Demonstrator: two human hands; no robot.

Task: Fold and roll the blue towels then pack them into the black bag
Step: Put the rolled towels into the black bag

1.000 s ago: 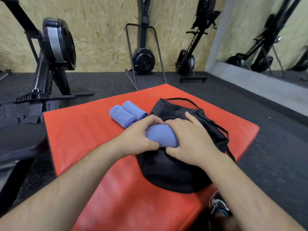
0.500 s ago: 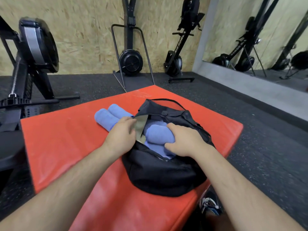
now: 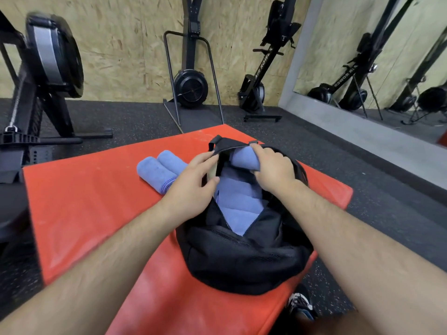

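Far left, a rowing machine (image 3: 48, 59) stands on the dark floor (image 3: 125, 119), off the red mat (image 3: 96, 213). On the mat, two rolled blue towels (image 3: 157, 169) lie side by side, touching each other, just left of my left hand (image 3: 191, 187), their near ends partly hidden behind it. My left hand holds the left edge of the black bag (image 3: 242, 262) at its mouth, forefinger laid along the rim on top and thumb lower down, the edge pinched between them. Its other fingers are curled; I cannot tell whether they touch fabric. The bag lies on the mat's right half with its mouth open upward. Inside it, packed towels (image 3: 238, 201) show as stacked blue rolls, between my two hands. At the far end of the mouth, one more rolled towel (image 3: 242, 160) lies crosswise on top of the packed ones, just under the bag's top edge. My right hand (image 3: 273, 170) grips that roll from the right, fingers curled over its top, thumb hidden. Lower right, a shoe (image 3: 300, 305) shows beside the mat's edge. Far right, a wall mirror (image 3: 387, 56).
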